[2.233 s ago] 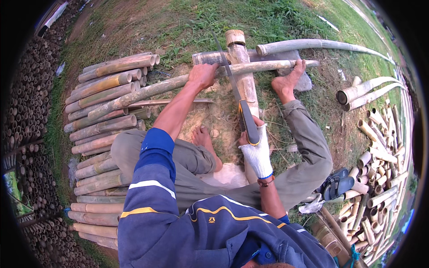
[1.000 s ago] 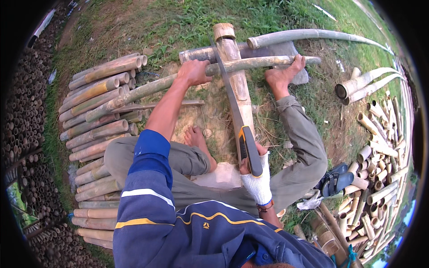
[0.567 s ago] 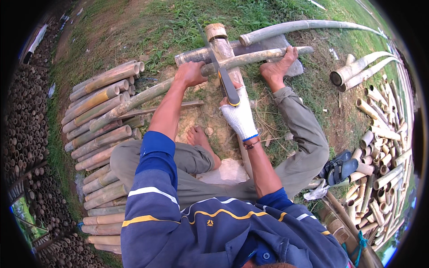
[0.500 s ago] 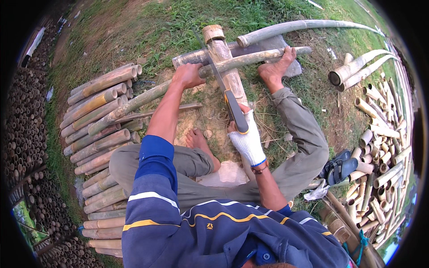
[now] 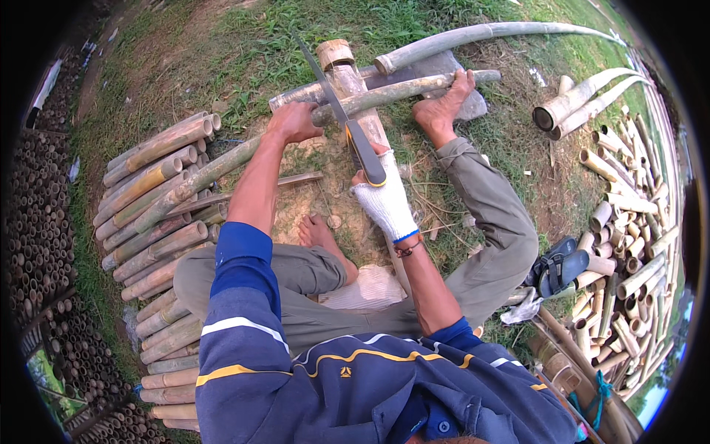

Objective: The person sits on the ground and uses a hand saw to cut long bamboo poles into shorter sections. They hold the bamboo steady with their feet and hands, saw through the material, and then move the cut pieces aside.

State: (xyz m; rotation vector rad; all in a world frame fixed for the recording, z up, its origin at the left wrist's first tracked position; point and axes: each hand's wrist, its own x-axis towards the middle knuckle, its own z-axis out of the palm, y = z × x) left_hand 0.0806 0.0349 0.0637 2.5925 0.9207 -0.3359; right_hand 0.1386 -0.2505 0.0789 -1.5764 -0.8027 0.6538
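My right hand (image 5: pixel 386 200), in a white knitted glove, grips the dark, yellow-edged handle of a hand saw (image 5: pixel 362 154). The saw's blade points away from me and lies across a long bamboo pole (image 5: pixel 403 90). Just left of the blade, my bare left hand (image 5: pixel 297 123) is closed around that pole. The pole slants from lower left to upper right over a thick upright-cut bamboo support (image 5: pixel 373 129) lying on the ground. My bare right foot (image 5: pixel 446 109) presses on the pole right of the blade. How deep the blade sits cannot be seen.
Cut bamboo lengths (image 5: pixel 159 244) are stacked on the left. A heap of short pieces (image 5: pixel 629 281) lies right, beside dark sandals (image 5: pixel 560 268). A long curved bamboo pole (image 5: pixel 473 33) lies beyond the work. My left foot (image 5: pixel 325 240) rests on bare soil.
The saw and my right hand have pushed forward, away from me, along the cut. The whole view has shifted slightly; my left hand keeps its hold on the pole.
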